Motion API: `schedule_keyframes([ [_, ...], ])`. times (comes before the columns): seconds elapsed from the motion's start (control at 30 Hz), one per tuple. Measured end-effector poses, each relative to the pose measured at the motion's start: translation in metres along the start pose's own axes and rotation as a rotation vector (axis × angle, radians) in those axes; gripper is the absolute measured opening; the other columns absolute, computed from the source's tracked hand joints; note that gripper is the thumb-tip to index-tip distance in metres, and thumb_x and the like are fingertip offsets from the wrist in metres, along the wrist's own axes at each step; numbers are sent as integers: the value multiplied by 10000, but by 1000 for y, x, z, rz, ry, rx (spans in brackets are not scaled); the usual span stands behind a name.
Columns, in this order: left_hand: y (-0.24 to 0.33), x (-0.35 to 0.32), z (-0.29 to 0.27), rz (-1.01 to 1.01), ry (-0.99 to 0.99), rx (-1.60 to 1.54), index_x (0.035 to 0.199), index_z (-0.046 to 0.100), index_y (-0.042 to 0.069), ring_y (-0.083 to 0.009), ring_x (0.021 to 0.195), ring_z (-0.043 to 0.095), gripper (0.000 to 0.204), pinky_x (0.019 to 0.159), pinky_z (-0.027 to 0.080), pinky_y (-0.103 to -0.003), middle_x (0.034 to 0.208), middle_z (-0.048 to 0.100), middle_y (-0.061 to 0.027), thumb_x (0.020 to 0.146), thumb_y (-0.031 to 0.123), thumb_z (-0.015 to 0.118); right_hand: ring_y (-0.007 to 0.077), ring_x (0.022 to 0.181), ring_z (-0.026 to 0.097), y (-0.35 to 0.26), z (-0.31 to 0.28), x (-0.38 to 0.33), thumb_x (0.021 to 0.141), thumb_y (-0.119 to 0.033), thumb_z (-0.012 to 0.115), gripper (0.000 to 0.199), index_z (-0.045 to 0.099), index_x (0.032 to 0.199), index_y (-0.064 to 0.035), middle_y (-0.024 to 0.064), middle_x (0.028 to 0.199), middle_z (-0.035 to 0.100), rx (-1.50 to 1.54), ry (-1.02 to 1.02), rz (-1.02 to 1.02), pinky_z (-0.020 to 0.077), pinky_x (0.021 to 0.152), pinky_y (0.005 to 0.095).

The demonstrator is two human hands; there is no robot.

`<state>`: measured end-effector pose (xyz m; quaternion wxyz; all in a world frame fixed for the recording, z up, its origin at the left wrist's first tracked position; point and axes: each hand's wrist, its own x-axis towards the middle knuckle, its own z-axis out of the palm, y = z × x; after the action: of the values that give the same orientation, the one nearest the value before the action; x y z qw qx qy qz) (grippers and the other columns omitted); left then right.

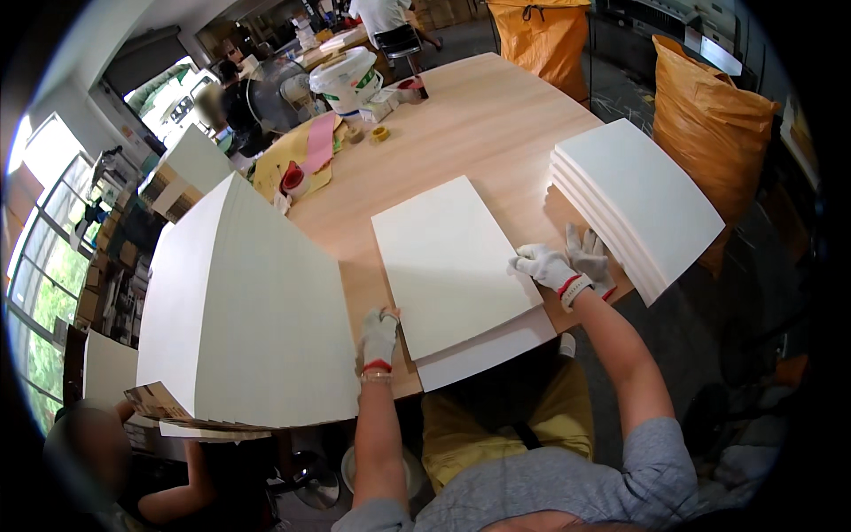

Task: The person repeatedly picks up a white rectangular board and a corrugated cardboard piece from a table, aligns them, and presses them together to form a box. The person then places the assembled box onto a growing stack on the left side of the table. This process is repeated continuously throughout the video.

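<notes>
On the table in front of me lies a white board (pixel 452 257), on top of another white board (pixel 487 348) whose near edge sticks out toward me. My left hand (pixel 379 337), in a white glove with a red cuff, is closed at the upper board's left edge, near its near corner. My right hand (pixel 542 266), gloved the same way, has its fingers curled on that board's right edge. Beside it a loose white glove (pixel 587 253) rests on the table. How far the fingers reach under the edges is hidden.
A tall stack of white boards (pixel 275 310) stands left, a smaller stack (pixel 643 204) right. Farther back on the wooden table (pixel 461 115) are a white bucket (pixel 346 84), tape rolls (pixel 380 134) and paper. Orange sacks (pixel 709 133) stand beyond. Another person (pixel 106 452) is at lower left.
</notes>
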<state>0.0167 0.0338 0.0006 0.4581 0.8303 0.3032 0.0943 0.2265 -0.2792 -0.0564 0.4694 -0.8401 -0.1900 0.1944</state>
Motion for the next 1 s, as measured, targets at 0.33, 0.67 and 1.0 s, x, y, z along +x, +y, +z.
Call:
schedule_keyframes([
  [0.33, -56, -99, 19, 399, 73, 285, 1256, 542, -22, -367, 1172, 471, 668, 1012, 379, -416, 1252, 548, -222, 646, 90, 790, 222, 725, 606, -19, -14, -11, 872, -421, 596, 338, 689, 906, -98, 97, 776, 655, -130, -27, -76, 449, 661, 338],
  [0.67, -63, -95, 18, 519, 77, 271, 1219, 560, -35, -375, 1161, 479, 652, 995, 401, -422, 1224, 563, -223, 624, 75, 803, 251, 728, 600, -26, -11, -15, 894, -407, 576, 321, 673, 942, -105, 96, 781, 650, -187, -24, -75, 447, 670, 353],
  [1.0, 16, -97, -1, 744, -134, 644, 1357, 430, 20, -391, 1157, 486, 851, 971, 419, -441, 1386, 397, -256, 646, 287, 814, 301, 924, 615, -91, -20, -81, 923, -386, 537, 359, 667, 974, -56, 141, 991, 657, -167, -52, -320, 480, 810, 355],
])
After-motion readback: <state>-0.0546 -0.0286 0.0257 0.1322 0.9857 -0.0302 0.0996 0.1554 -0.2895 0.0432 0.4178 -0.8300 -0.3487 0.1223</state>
